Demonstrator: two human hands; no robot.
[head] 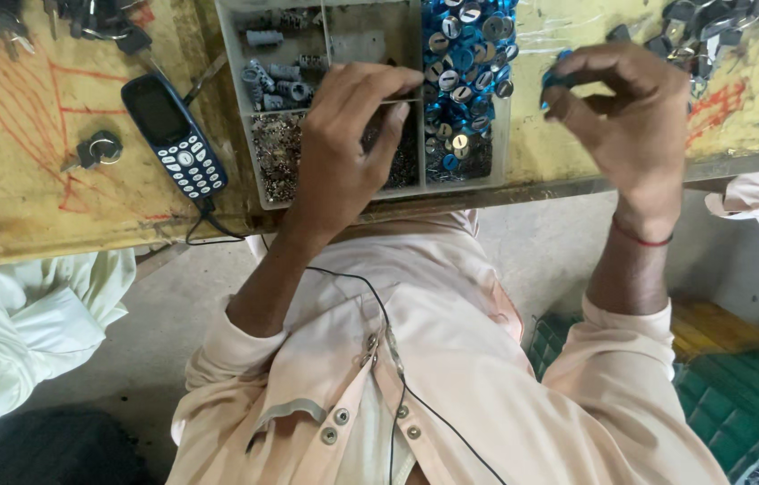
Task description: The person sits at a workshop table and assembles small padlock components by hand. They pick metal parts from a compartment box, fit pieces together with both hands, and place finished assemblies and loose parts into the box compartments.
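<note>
The left hand point(343, 144) pinches a thin metal pin point(402, 99) over the divided grey plastic tray point(500, 135) on the yellow table point(29, 180). The right hand point(631, 108) pinches a small blue round part point(557, 79). The two pieces are not yet joined; many blue parts point(465, 54) remain.

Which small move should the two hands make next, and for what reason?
Probably the right hand should move toward the left hand, so that the small blue piece meets the thin metal tool. The right fingers pinch the blue piece, and the left hand holds the tool over the tray. There is a clear gap between them.
</note>
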